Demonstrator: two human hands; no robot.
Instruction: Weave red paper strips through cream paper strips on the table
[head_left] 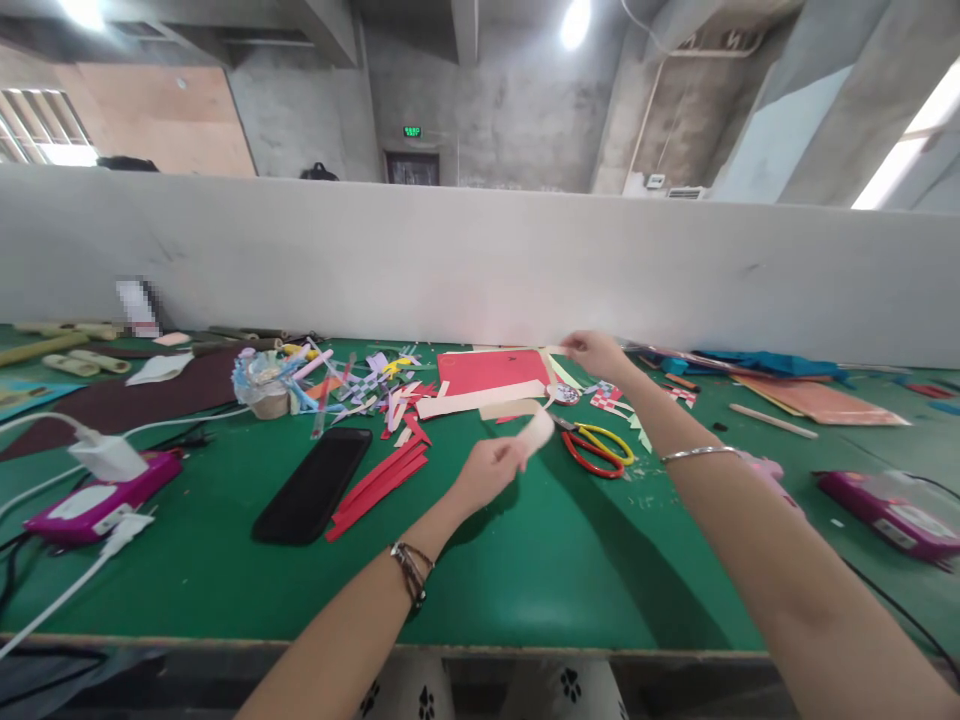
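Note:
My left hand (489,470) is closed on the near end of a cream paper strip (537,432), just above the green table. The strip looks curled, and a thin part of it runs up towards my right hand (597,357). The fingers of that hand are pinched on its far end. Behind the strip lies a red paper sheet (487,372) with pale paper strips along its front edge. Red-and-yellow-handled scissors (598,450) rest to the right of my left hand. Several red paper strips (380,488) lie to its left.
Beside the red strips is a black phone (313,487). Paper scraps (365,388) surround a small pot (268,400). Purple power strips (105,497) with cables lie at left and right. Orange paper sheets (832,402) lie at right. A white partition (337,260) borders the table's back.

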